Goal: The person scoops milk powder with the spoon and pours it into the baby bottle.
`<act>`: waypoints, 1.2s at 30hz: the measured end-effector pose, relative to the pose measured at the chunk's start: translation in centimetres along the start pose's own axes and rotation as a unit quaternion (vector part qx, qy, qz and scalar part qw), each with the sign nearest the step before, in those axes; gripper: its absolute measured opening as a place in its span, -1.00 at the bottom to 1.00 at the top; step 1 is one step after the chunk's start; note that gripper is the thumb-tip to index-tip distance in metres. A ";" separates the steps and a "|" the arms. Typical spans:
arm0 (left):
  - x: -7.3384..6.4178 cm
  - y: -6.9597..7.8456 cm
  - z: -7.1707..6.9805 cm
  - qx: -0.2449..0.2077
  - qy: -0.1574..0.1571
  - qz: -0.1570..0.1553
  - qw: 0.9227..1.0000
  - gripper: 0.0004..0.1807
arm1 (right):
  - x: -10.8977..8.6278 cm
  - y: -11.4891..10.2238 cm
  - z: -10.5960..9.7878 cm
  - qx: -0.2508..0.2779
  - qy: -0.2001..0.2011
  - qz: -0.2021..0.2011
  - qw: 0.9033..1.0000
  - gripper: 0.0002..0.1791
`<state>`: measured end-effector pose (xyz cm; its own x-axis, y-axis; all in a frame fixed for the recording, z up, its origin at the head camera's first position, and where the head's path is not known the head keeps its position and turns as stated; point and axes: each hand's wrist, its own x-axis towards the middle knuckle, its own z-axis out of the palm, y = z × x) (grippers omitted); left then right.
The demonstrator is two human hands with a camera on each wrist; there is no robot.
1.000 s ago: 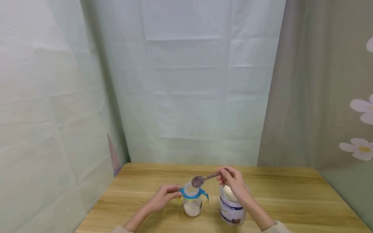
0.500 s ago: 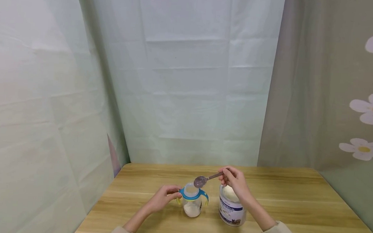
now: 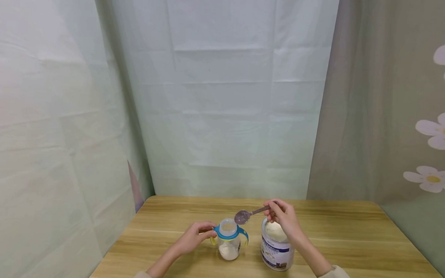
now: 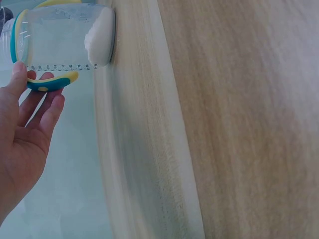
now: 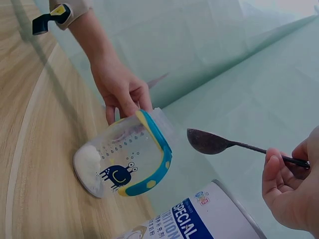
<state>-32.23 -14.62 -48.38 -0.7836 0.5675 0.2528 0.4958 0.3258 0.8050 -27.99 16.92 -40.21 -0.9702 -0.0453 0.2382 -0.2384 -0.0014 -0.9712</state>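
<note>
Sliding a little to the right since the earlier frame, the spoon (image 3: 243, 217) is coming away from over the bottle (image 3: 229, 240), and the right hand (image 3: 284, 217) is going with it. The bottle is standing upright on the bench (image 3: 337, 235), its top wide open, with no lid on. White powder (image 3: 229, 252) is lying in a low heap at the bottom. Some powder is in, so I am guessing that part of the job is done. The spoon is looking bare, or nearly so. Its bowl is hanging just beside the bottle's mouth, not touching it. Lots of powder is showing in the open can (image 3: 277, 255), which is standing near the bottle, so more scooping may be left; I cannot tell how much. Covering the bottle may be left too.

The left hand (image 3: 195, 237) is pinching one bottle handle (image 4: 50, 83) between thumb and fingers, with its arm reaching in from the lower left. The right hand is gripping the end of the spoon, above the can, with its arm slanting in from the lower right. Pale cloth (image 3: 223, 114) is hanging behind the bench.
</note>
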 end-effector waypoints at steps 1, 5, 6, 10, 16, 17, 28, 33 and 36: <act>0.0 0.1 0.0 -0.002 0.000 0.000 1.000 -0.74 | 0.0 0.0 -0.1 0.001 0.001 0.001 1.000 -0.71; 0.1 0.1 0.1 -0.005 -0.001 -0.002 1.000 -0.75 | 0.0 0.1 -0.5 0.000 0.008 0.007 1.000 -0.71; 0.1 0.1 0.1 -0.003 0.000 -0.004 1.000 -0.75 | 0.0 0.1 -0.5 -0.003 0.009 0.007 1.000 -0.71; 0.2 -0.1 0.1 0.005 0.002 -0.014 1.000 -0.75 | 0.0 0.1 -0.8 -0.008 0.017 0.008 1.000 -0.71; 0.2 -0.2 0.1 0.003 0.001 -0.016 1.000 -0.75 | 0.0 -0.1 -1.0 -0.008 0.018 0.011 1.000 -0.70; 0.2 -0.2 0.1 0.003 0.001 -0.016 1.000 -0.75 | 0.0 -0.1 -1.0 -0.008 0.018 0.013 1.000 -0.70; 0.5 -0.6 0.1 0.018 0.004 -0.004 1.000 -0.76 | 0.2 -0.2 -1.4 0.017 0.037 0.017 0.999 -0.71; 0.5 -0.4 0.1 0.014 0.003 -0.005 1.000 -0.76 | 0.3 0.0 -1.6 0.025 0.041 0.023 0.999 -0.72; 0.4 -0.4 0.2 0.012 0.002 -0.007 1.000 -0.75 | 0.3 0.2 -1.7 0.024 0.047 0.028 0.998 -0.71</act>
<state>-32.66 -14.38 -48.67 -0.7921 0.5600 0.2430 0.4932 0.3526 0.7952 -28.45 18.65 -40.31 -0.9822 0.0466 0.1818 -0.1841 -0.0490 -0.9817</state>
